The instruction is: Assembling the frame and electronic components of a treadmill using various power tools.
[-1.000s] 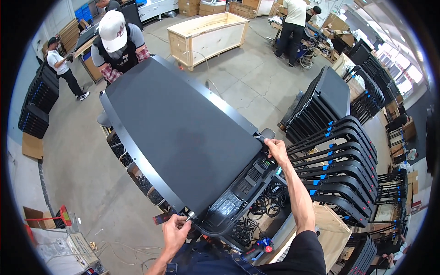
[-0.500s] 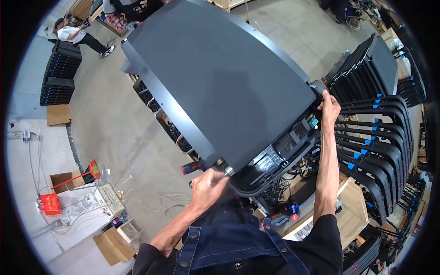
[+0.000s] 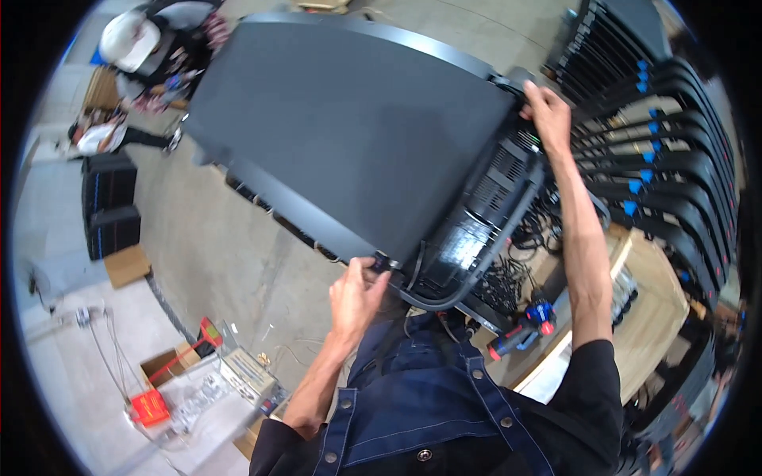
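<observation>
A treadmill deck with a dark grey belt (image 3: 341, 119) and metallic side rails (image 3: 309, 218) lies in front of me, its motor end toward me. The open motor bay (image 3: 468, 238) shows black parts inside a curved black frame (image 3: 512, 218). My left hand (image 3: 355, 301) is closed, thumb and fingers pinching a small dark part at the near left corner of the deck. At the right corner, my right hand (image 3: 549, 119) has its fingers curled over the deck's edge by the belt's end; the fingertips are partly hidden.
A cordless drill (image 3: 533, 319) and a heap of black cables (image 3: 508, 282) lie beside the motor bay. Black frames with blue tags (image 3: 635, 170) are racked at right, near a wooden crate (image 3: 655, 305). At upper left are a person in a white cap (image 3: 131, 40) and another person (image 3: 99, 139).
The deck now sits higher and further left in view, its motor bay more exposed. Both hands stay at its near corners. A person in a white cap has come into view.
</observation>
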The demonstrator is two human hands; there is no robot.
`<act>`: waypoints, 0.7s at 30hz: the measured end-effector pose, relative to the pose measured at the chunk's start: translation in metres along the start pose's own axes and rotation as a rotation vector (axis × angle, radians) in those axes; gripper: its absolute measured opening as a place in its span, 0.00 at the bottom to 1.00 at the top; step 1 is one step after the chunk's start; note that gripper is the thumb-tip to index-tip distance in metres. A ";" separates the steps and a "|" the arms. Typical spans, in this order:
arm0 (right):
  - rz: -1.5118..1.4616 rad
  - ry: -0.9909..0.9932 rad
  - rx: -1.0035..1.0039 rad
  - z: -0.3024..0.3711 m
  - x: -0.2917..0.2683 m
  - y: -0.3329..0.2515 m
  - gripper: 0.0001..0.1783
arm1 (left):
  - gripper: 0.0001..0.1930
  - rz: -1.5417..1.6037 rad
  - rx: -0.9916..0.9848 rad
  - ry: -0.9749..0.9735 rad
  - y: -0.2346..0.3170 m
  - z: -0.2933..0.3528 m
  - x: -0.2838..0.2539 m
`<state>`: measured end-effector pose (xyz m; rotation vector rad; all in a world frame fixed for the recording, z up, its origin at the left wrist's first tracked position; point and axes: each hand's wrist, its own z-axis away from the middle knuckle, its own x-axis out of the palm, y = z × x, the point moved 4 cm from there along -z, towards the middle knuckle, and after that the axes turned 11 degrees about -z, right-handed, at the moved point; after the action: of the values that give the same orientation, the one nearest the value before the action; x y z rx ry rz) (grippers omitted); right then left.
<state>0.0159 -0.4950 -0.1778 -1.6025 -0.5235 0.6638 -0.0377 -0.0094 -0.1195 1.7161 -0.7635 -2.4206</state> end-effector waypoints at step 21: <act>0.263 0.358 1.170 0.386 0.068 0.239 0.22 | 0.16 -0.562 0.246 -0.232 0.024 -0.024 0.006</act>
<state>-0.2072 -0.2011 -0.4505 -0.6296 0.3380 0.6608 -0.0235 -0.0414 -0.1203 1.9786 -0.6970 -3.0518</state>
